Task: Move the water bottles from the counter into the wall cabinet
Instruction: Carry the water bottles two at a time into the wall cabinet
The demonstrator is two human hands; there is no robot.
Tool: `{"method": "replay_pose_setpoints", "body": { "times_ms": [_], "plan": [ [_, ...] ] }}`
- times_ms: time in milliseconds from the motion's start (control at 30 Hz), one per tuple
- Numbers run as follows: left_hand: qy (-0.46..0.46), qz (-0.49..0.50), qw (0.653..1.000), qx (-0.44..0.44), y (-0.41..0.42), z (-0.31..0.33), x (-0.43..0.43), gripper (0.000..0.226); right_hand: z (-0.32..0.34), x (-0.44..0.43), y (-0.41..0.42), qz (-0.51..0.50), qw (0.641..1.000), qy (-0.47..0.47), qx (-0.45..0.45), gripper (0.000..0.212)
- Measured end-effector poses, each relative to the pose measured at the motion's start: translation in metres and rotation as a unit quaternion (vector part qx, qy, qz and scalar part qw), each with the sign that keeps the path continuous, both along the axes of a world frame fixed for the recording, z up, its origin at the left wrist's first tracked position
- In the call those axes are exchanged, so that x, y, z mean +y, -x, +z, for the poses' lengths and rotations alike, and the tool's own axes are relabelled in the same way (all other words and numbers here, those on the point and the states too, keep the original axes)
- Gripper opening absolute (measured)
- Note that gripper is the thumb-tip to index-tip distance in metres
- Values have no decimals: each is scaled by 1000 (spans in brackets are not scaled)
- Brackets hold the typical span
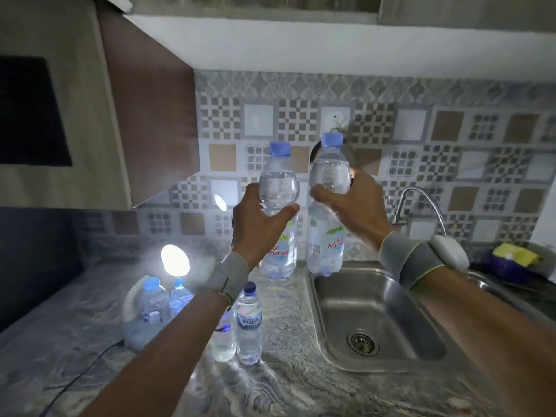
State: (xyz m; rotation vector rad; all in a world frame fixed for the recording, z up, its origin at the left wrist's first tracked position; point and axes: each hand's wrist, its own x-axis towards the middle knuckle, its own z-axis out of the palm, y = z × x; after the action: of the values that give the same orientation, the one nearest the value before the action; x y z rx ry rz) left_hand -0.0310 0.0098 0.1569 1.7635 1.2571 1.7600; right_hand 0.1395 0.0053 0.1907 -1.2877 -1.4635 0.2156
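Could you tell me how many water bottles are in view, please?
6: one in the left hand at, one in the right hand at, four on the counter. More may be hidden.

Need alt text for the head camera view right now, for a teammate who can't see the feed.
Each hand holds one large water bottle upright above the counter: left hand on the left bottle, right hand on the right bottle. Smaller bottles stand on the marble counter beside a steel sink, under the open cabinet door.
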Motion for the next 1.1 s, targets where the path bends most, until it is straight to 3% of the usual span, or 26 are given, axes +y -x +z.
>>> {"method": "replay_pose_setpoints", "body": {
  "times_ms": [167,400,567,633,767,1000,1100],
  "plan": [
    [-40,11,999,0,21,63,-15,46,58,-11,18,29,998,-55,20,40],
    [-76,25,997,-1,49,137,-8,50,131,-10,40,31,995,-93,9,53],
    [-90,16,996,-5,64,189,2,36,180,-2,59,36,991,-130,15,53],
    [-102,33,994,7,72,212,6,41,201,2,70,55,989,-138,22,55],
    [-132,60,989,17,85,250,16,45,238,11,88,113,978,-173,21,35],
    [-159,62,985,7,109,319,50,37,302,41,120,107,977,-180,45,34],
    [-169,63,984,3,118,344,63,52,322,53,129,118,975,-180,47,26]
  ]
}}
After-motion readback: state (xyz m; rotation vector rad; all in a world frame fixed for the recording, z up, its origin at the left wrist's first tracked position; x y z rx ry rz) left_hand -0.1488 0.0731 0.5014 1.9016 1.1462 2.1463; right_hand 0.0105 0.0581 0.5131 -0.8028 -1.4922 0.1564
